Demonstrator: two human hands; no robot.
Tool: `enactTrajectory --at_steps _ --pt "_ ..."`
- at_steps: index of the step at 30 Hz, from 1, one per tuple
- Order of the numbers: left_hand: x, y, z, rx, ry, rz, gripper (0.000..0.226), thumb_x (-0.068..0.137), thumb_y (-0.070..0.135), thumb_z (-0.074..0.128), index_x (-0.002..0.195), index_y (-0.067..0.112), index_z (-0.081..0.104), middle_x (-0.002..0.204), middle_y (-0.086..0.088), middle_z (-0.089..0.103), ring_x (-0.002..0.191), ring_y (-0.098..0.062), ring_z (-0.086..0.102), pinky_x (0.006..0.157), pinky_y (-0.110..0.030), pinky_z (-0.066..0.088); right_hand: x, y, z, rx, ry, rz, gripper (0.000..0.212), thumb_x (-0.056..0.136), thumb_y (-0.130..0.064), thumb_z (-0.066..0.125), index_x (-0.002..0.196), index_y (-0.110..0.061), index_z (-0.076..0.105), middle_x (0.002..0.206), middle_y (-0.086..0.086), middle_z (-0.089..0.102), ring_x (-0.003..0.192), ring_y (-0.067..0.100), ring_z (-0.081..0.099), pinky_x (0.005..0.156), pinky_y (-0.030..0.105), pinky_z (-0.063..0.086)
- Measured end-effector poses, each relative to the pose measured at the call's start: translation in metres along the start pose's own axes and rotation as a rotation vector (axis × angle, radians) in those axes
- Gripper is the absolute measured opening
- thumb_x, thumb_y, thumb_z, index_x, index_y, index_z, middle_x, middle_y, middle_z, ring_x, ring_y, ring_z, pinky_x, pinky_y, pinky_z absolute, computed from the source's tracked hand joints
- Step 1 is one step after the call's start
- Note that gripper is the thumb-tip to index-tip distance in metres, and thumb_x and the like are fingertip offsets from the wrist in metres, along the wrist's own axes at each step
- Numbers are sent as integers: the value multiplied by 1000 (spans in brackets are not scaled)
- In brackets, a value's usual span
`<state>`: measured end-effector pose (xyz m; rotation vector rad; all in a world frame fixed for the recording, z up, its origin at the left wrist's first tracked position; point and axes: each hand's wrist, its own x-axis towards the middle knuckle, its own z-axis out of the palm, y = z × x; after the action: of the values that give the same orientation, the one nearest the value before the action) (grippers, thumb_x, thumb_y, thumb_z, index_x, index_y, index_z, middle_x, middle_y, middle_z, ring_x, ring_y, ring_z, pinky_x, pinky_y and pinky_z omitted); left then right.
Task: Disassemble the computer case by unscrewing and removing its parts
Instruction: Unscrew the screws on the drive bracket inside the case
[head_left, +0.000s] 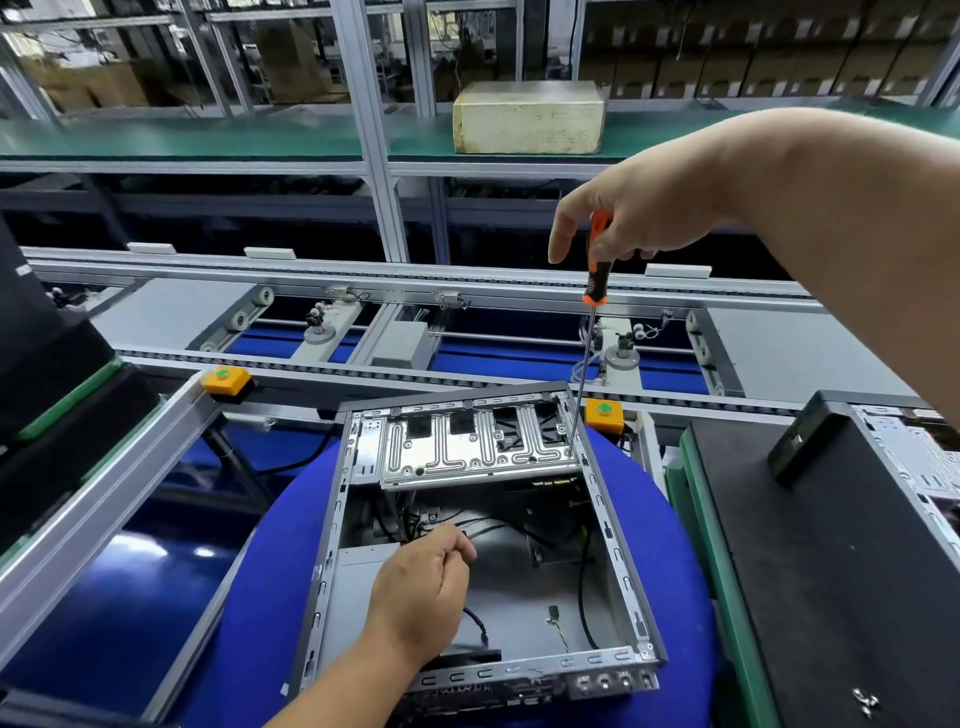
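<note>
Right hand (639, 208) grips screwdriver (597, 260), tip at bracket (467, 447) edge.

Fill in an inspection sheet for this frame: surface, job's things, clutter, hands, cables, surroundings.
Surface: round blue turntable pad under the case.
Job's things: open grey metal computer case; silver stamped drive bracket at its far end; long orange-and-black screwdriver, tip at the bracket's right corner.
Clutter: small loose metal screws on the black mat at right.
Hands: right hand grips the screwdriver handle; left hand curled inside the case, pinching a cable.
Cables: black cables loose inside the case.
Surroundings: conveyor rails, cream box on green shelf.
</note>
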<state>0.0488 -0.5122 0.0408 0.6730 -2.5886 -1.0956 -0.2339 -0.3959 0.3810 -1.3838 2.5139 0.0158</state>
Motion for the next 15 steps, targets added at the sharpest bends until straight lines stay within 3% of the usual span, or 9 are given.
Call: enactTrajectory --at_steps 4,6,8,11,15 --pt "1 0 1 6 1 3 24 90 26 40 83 38 60 63 9 60 58 -12 53 51 -20 32 -4 -6 0 2 -16 30 28 101 -20 61 113 -45 65 103 4 65 87 20 64 69 33 53" --pt "1 1 0 2 3 -1 24 89 26 40 83 37 61 63 8 60 58 -14 53 51 -25 36 -2 -9 4 -124 32 109 14 101 -34 58 115 -37 62 103 5 68 89 23 65 76 40 56" --pt "0 2 0 -14 -3 -10 24 89 26 40 84 36 62 61 8 59 57 -14 54 52 -31 43 3 -7 9 -318 81 198 32 102 -53 47 112 -26 61 103 6 69 95 30 65 86 44 53" --pt "-1 3 -1 -8 -2 -9 24 89 28 39 84 36 62 61 12 59 59 -12 54 53 -29 38 6 -5 14 -422 157 245 58 105 -60 28 107 -15 64 102 6 65 96 32 60 77 39 42" --pt "-1 5 -2 -17 -2 0 25 89 28 39 83 36 62 61 12 59 57 -10 51 53 -25 34 7 -1 16 -360 214 157 33 106 -49 41 102 -24 62 90 -3 60 79 20 55 67 36 38"
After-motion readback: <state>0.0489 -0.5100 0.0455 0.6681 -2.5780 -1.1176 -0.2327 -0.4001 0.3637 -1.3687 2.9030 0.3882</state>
